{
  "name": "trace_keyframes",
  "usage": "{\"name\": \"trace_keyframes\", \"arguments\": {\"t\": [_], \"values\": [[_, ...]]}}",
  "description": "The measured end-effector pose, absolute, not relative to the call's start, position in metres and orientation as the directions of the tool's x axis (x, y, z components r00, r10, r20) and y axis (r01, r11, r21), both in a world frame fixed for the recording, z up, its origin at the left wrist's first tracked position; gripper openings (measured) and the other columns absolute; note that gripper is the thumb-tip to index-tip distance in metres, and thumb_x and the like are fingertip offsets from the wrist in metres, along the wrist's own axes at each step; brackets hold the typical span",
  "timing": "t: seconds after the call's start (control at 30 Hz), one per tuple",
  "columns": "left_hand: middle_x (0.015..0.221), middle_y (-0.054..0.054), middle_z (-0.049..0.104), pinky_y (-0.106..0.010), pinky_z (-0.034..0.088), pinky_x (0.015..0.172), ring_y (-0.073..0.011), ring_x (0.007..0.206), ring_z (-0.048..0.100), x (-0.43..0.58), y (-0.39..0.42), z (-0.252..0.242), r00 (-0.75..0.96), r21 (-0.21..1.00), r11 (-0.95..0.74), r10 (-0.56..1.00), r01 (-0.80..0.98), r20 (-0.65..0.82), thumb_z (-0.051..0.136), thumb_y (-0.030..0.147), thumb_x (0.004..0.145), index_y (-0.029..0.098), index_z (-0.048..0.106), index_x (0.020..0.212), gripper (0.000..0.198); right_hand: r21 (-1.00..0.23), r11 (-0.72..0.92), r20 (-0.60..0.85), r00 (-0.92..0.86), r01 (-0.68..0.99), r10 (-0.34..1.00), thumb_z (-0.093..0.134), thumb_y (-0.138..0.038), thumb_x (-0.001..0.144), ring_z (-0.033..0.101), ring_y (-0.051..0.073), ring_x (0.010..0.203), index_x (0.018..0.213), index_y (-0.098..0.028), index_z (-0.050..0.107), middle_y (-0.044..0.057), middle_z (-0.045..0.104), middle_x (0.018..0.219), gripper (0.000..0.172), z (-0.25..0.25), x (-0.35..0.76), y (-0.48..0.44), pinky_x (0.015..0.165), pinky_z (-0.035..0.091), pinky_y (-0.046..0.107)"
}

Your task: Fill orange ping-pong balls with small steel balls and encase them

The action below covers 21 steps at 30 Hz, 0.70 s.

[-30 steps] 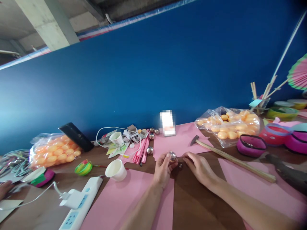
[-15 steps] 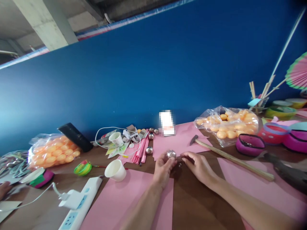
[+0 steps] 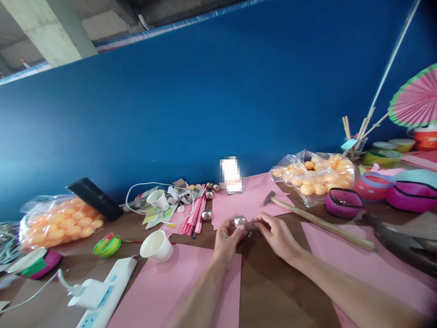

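Between the fingers of my left hand sits a shiny silver ball, held just above the brown table. My right hand is close on its right, thumb and forefinger pinched together; whatever is in the pinch is too small to make out. A tiny shiny bit shows below and between the two hands. Several more silver balls lie behind, beside a bundle of folded pink paper strips.
Left of my hands, a white paper cup tilts on pink paper, near a power strip. A hammer lies to the right, before a bag of orange balls. A purple fabric bowl stands beyond it.
The view has swung slightly to the right, so things appear further left. My right fingertips are a little nearer the silver ball, which stays in my left hand.
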State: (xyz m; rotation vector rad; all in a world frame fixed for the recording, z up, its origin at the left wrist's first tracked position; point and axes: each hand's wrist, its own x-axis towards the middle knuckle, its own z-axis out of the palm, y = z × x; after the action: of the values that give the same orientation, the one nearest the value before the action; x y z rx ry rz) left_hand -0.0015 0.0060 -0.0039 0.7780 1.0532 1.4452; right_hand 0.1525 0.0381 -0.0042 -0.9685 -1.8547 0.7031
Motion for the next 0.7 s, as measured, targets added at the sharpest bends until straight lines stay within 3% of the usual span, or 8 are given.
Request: {"name": "trace_keyframes", "arguments": {"t": [0.2,0.43,0.7], "values": [[0.092,-0.005,0.066,-0.027,0.049,0.073,-0.0159,0.081,0.062,-0.002,0.0048,-0.0033,-0.15,0.919,0.038,0.983,-0.392,-0.104,0.073,0.026,0.06,0.018,0.059,0.097,0.041,-0.79,0.526,0.444,-0.298,0.314,0.845,0.044,-0.022,0.083,0.059,0.016,0.07,0.082,-0.02,0.056,0.002,0.063,0.078,0.013,-0.0066,0.1522,0.0389,0.065,0.045,0.024],[0.087,-0.005,0.066,-0.032,0.047,0.078,-0.0167,0.08,0.061,-0.0002,0.0033,-0.0004,-0.123,0.93,-0.001,0.991,-0.367,-0.048,0.073,0.02,0.057,0.018,0.057,0.1,0.047,-0.782,0.527,0.44,-0.303,0.334,0.845,0.044,-0.018,0.082,0.059,0.015,0.07,0.081,-0.02,0.056,0.001,0.063,0.077,0.012,-0.0066,0.1528,0.0388,0.066,0.044,0.024],[0.09,-0.004,0.065,-0.03,0.046,0.079,-0.0164,0.085,0.06,-0.0029,0.0057,-0.0033,-0.114,0.948,-0.07,0.993,-0.311,0.036,0.071,0.014,0.058,0.018,0.057,0.094,0.039,-0.779,0.53,0.453,-0.283,0.334,0.845,0.044,-0.019,0.081,0.061,0.016,0.073,0.081,-0.019,0.057,0.003,0.065,0.081,0.013,-0.0098,0.1523,0.0405,0.068,0.046,0.025]]}}
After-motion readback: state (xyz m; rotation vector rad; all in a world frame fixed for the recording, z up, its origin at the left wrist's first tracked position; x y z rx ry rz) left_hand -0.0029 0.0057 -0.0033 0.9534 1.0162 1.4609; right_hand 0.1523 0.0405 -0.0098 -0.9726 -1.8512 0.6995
